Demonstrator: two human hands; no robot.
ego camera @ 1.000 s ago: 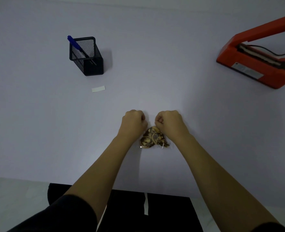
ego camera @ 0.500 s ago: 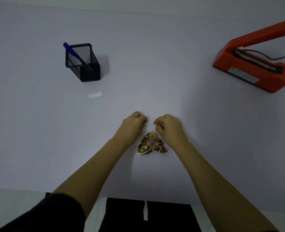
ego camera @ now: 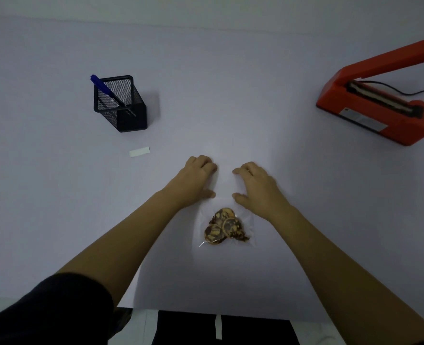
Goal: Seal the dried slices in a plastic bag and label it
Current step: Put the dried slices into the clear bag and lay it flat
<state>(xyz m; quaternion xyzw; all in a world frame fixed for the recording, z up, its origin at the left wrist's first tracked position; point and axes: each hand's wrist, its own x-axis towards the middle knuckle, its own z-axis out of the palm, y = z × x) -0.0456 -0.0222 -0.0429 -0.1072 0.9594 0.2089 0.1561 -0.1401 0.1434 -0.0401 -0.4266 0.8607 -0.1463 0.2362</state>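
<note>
A clear plastic bag (ego camera: 225, 188) lies flat on the pale table, with brown dried slices (ego camera: 224, 226) bunched at its near end. My left hand (ego camera: 196, 180) and my right hand (ego camera: 257, 186) rest palm-down on either side of the bag's far, empty part. Their fingers are loosely spread and the thumbs point toward each other. Whether the fingertips touch the film is hard to tell. A small white label (ego camera: 139, 152) lies to the left of my left hand. A blue pen (ego camera: 104, 88) leans in a black mesh holder (ego camera: 121, 105) at the far left.
An orange heat sealer (ego camera: 380, 113) with its arm raised stands at the far right, and its black cable (ego camera: 405, 92) trails off to the right. The table's near edge (ego camera: 206, 312) runs just above my dark lap.
My two hands were fists pinching the bag's top above the slices. They have opened and moved apart, and the bag now lies flat with the slices nearer to me.
</note>
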